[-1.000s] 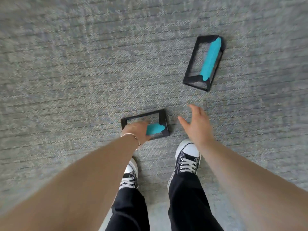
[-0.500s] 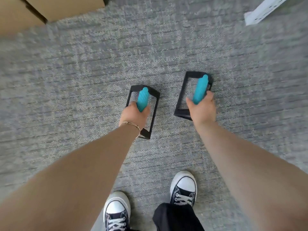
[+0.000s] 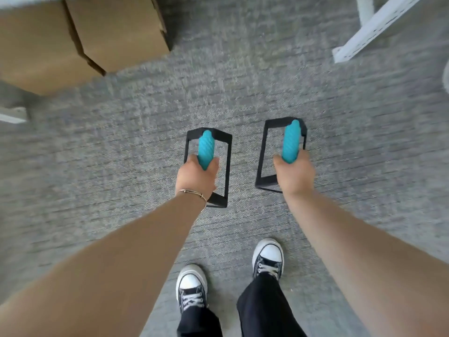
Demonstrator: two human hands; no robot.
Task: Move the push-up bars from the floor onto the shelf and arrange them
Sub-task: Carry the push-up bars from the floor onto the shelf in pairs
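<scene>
Two push-up bars, each a black frame with a teal ribbed grip, hang above the grey carpet. My left hand [image 3: 195, 176] is closed around the near end of the left push-up bar [image 3: 206, 148]. My right hand [image 3: 294, 173] grips the near end of the right push-up bar [image 3: 290, 143]. Both bars point away from me, side by side and a little apart. A white metal shelf frame [image 3: 369, 27] shows at the top right corner.
Brown cardboard boxes [image 3: 80, 37] stand on the carpet at the top left. A small white piece [image 3: 13, 115] lies at the left edge. My two feet in black-and-white sneakers [image 3: 192, 288] are at the bottom centre.
One second ago both bars lay on the floor and my right hand was empty. Both hands have since taken a bar each and lifted it; the view has swung forward to the boxes and shelf frame.
</scene>
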